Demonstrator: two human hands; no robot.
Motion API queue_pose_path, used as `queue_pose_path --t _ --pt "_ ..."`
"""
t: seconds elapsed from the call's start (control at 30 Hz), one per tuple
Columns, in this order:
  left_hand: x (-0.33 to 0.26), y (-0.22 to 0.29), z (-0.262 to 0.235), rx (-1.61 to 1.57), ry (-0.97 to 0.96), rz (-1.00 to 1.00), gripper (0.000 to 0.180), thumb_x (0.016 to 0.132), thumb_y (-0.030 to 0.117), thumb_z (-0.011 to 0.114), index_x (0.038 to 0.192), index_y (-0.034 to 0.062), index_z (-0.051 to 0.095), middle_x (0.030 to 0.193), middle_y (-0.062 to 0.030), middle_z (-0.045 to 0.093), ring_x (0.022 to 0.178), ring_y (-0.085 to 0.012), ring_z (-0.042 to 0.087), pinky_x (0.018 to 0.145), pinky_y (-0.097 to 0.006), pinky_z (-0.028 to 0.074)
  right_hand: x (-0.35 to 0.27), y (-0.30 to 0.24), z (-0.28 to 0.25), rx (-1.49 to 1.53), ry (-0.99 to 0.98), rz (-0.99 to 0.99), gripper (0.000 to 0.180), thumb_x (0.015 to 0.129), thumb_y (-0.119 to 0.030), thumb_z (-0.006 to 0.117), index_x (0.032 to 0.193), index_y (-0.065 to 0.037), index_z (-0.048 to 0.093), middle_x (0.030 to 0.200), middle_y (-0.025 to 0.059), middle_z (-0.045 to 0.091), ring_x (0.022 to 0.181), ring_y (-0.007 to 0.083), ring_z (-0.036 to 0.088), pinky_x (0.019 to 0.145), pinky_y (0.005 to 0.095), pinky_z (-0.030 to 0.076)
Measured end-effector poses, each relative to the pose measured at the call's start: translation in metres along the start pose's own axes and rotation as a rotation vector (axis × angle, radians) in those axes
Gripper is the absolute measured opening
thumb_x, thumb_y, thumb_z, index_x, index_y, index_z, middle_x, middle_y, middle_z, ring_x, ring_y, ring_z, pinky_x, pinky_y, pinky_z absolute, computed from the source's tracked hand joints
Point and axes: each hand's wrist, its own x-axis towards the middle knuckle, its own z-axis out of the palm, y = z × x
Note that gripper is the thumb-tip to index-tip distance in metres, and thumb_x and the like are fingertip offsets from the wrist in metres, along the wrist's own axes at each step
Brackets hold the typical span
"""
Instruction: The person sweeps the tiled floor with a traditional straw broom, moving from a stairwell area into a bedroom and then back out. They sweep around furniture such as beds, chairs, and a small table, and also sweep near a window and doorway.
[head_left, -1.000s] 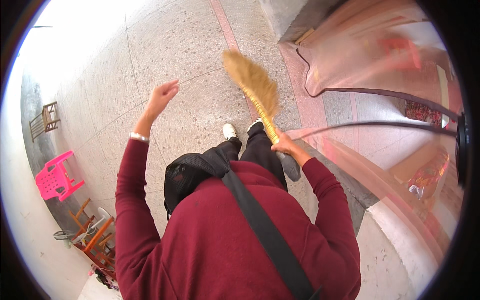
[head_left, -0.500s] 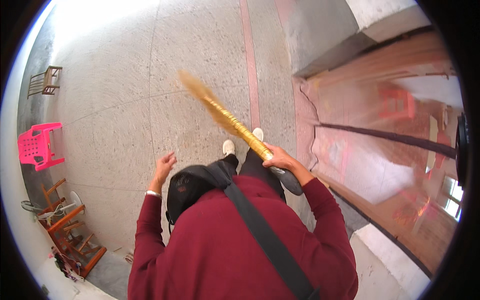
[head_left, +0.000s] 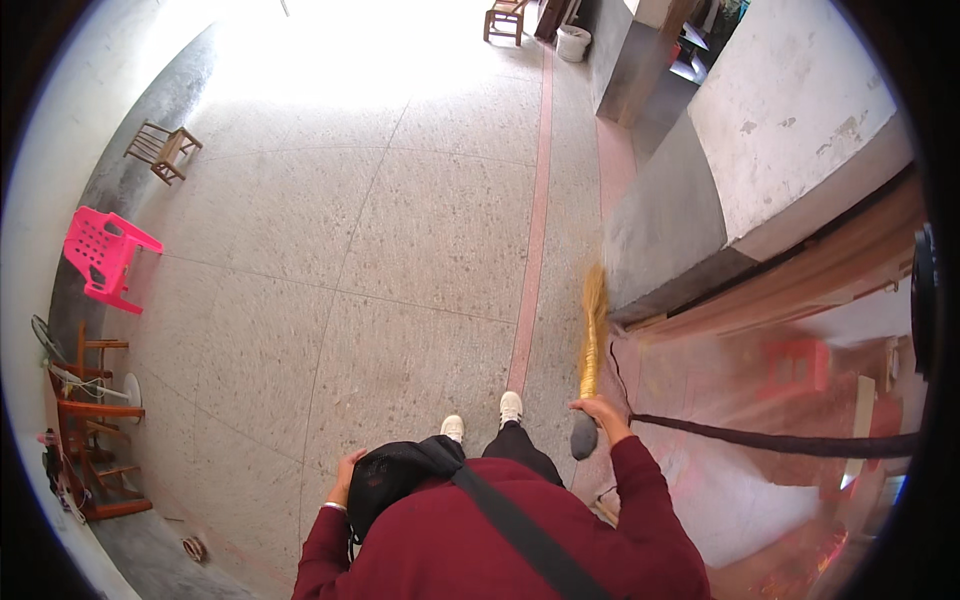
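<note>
My right hand (head_left: 606, 412) is wrapped round the handle of a straw broom (head_left: 589, 365). The handle is bound in shiny yellow, and its dark grey end sticks out below my fist. Its bristles point ahead, slightly blurred, beside the corner of the grey wall base; whether they touch the floor I cannot tell. On the other side, my left hand (head_left: 348, 474) hangs beside a black bag (head_left: 395, 485) worn at my front on a strap. The bag hides part of that hand; the fingers that show look loose, with nothing in them.
Speckled floor (head_left: 430, 240) with a pink stripe lies ahead. Along the left wall stand a wooden chair (head_left: 165, 150), a pink plastic chair (head_left: 105, 255) and stacked wooden furniture (head_left: 95, 410). At right are a wall block (head_left: 680, 215) and a doorway with a dark strip. A white bucket (head_left: 573, 43) stands far ahead.
The broom has swung from pointing ahead-left across my front to pointing straight ahead at my right. My left hand has dropped back beside the bag. The view has tilted up, showing more floor ahead.
</note>
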Motion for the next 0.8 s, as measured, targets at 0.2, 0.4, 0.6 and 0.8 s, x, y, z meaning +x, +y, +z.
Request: queue_pose_path --t 0.2,0.4,0.6,0.8 --pt "0.029 -0.013 0.046 -0.066 -0.042 -0.051 0.036 0.081 0.009 0.053 0.115 -0.0026 0.048 0.098 -0.0094 0.059 0.085 -0.0149 0.056 0.076 -0.027 0.045 0.026 -0.04 0.015 -0.077 -0.255 -0.106 0.038 0.06 -0.017 0.072 0.089 -0.001 0.054 0.071 0.0076 0.055 0.054 0.0172 0.054 0.046 0.0334 0.045" --pt "0.062 0.054 0.124 -0.186 -0.127 -0.09 0.04 0.082 0.008 0.052 0.12 -0.0026 0.044 0.099 -0.0114 0.058 0.086 -0.0162 0.056 0.077 -0.027 0.045 -0.009 -0.089 -0.089 0.192 -0.526 -0.194 0.028 0.07 -0.01 0.063 0.092 -0.006 0.046 0.066 0.0086 0.052 0.046 0.0212 0.055 0.04 0.0355 0.048" --pt "0.064 0.069 0.151 -0.221 -0.119 -0.117 0.042 0.083 0.007 0.051 0.123 -0.0024 0.041 0.1 -0.0124 0.058 0.087 -0.0167 0.056 0.077 -0.026 0.045 -0.002 -0.1 -0.131 0.355 -0.411 -0.232 0.04 0.066 -0.01 0.065 0.099 -0.002 0.045 0.071 0.0077 0.053 0.053 0.0197 0.057 0.046 0.0318 0.049" --pt "0.003 0.083 0.137 -0.043 -0.006 -0.124 0.042 0.082 0.007 0.052 0.122 -0.0019 0.041 0.098 -0.0114 0.058 0.085 -0.0158 0.056 0.076 -0.026 0.045 0.093 -0.091 -0.095 -0.049 0.047 -0.307 0.042 0.058 -0.017 0.073 0.088 0.002 0.051 0.072 0.0054 0.054 0.059 0.0133 0.051 0.054 0.0285 0.043"
